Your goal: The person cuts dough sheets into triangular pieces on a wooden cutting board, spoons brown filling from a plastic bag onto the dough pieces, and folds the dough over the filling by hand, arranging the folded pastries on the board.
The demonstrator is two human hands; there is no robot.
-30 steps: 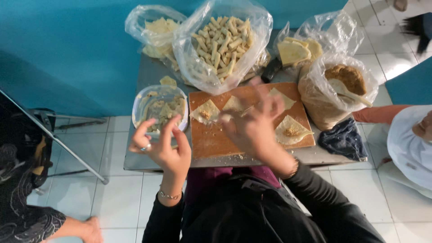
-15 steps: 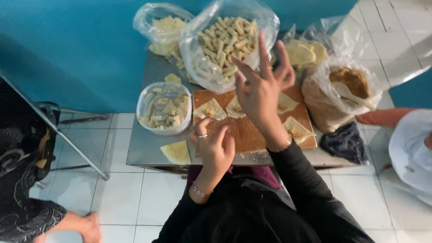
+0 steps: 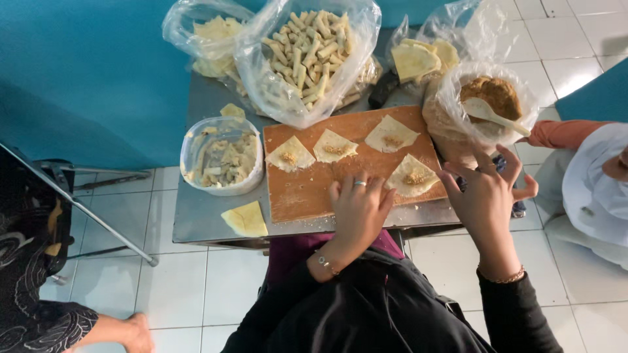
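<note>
Seated at a small metal table (image 3: 196, 216), a person rests the left hand (image 3: 358, 208) palm-down on the near edge of a rectangular wooden cutting board (image 3: 307, 189), fingers together and flat, gripping nothing. The right hand (image 3: 485, 196) hovers just off the board's right end, fingers spread apart and empty, below a clear plastic bag of brown filling (image 3: 487, 104) with a pale spoon in it.

Half a second earlier the right hand was raised over the far side of the board and the left hovered above its near half; both have since dropped toward the person.

Nearest the hands, a pale triangular dough wrapper topped with filling (image 3: 411, 176) lies on the board's right end, touching neither hand, its tip pointing away from the person and its long edge slanting across the board.
</note>
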